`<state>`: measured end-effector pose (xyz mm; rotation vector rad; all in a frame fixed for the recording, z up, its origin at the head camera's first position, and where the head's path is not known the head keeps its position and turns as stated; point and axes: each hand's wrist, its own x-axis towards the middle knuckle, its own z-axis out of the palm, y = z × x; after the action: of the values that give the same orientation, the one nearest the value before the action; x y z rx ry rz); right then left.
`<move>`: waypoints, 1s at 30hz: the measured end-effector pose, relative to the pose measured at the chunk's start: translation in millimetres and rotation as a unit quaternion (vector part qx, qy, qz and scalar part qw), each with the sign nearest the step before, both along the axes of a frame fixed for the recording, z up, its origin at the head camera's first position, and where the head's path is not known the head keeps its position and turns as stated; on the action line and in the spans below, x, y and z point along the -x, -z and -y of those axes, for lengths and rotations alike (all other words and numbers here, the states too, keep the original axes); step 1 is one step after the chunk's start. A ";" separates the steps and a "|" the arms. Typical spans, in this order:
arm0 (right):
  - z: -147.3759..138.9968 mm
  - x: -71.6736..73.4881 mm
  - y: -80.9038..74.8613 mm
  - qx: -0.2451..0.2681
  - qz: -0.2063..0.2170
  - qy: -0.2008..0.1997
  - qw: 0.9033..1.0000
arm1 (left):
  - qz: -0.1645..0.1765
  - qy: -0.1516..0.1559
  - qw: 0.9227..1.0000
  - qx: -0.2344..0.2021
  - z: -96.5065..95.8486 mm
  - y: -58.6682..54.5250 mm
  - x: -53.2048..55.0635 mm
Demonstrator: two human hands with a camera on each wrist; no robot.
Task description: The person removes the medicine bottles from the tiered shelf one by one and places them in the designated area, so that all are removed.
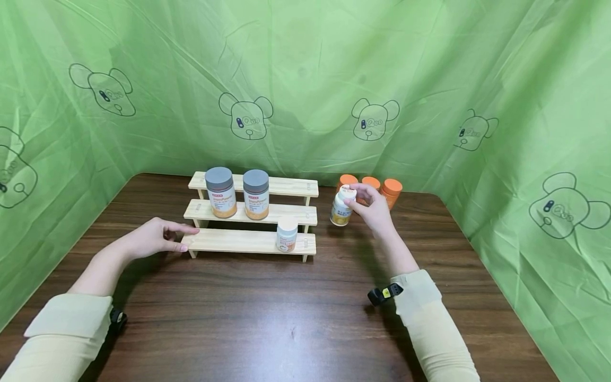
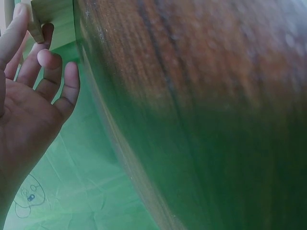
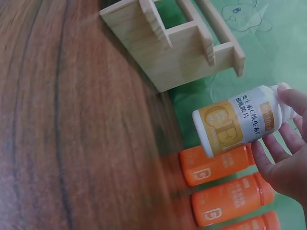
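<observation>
In the head view my right hand (image 1: 374, 212) grips a white pill bottle (image 1: 341, 209) with a yellow label by its cap, right of a three-tier wooden display rack (image 1: 253, 241). The right wrist view shows this bottle (image 3: 235, 122) tilted, above orange bottles. My left hand (image 1: 150, 239) pinches the left end of the rack's lowest step between thumb and fingers; its other fingers hang loosely curled in the left wrist view. Two grey-lidded supplement jars (image 1: 221, 193) stand on the middle step. A small white bottle (image 1: 287, 234) stands at the right of the lowest step.
Behind my right hand, several orange bottles (image 1: 392, 191) stand in a row at the back of the dark wooden table (image 1: 286, 318). A green curtain (image 1: 305, 63) printed with bear outlines encloses the table's back and sides.
</observation>
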<state>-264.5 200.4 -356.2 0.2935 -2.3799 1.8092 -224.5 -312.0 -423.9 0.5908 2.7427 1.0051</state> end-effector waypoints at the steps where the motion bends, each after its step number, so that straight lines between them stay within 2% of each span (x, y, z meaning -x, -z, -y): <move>1: -1.9 2.2 4.2 0.000 -0.004 0.002 1.000 | 0.002 0.000 1.000 -0.001 0.2 -0.1 -0.1; 4: -8.5 12.3 21.0 0.002 -0.006 0.007 1.000 | 0.010 -0.002 1.000 -0.006 0.6 -0.2 -0.4; 8: -14.8 25.3 43.2 0.010 0.004 0.023 1.000 | 0.003 0.001 1.000 -0.006 0.5 0.3 0.3; 13: -17.7 29.8 56.2 0.019 0.003 0.031 0.999 | -0.002 0.001 1.000 -0.003 0.3 0.4 0.8; 23: -19.3 25.6 60.4 0.033 0.024 0.022 0.999 | -0.001 0.001 1.000 0.002 -1.0 -1.6 0.0; 30: -16.5 15.4 46.2 0.032 0.027 0.007 0.999 | -0.008 0.001 1.000 -0.001 -0.8 -0.9 -0.1</move>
<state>-279.9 216.9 -402.4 0.2226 -2.3458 1.9066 -224.4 -311.2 -423.0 0.6048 2.7540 1.0059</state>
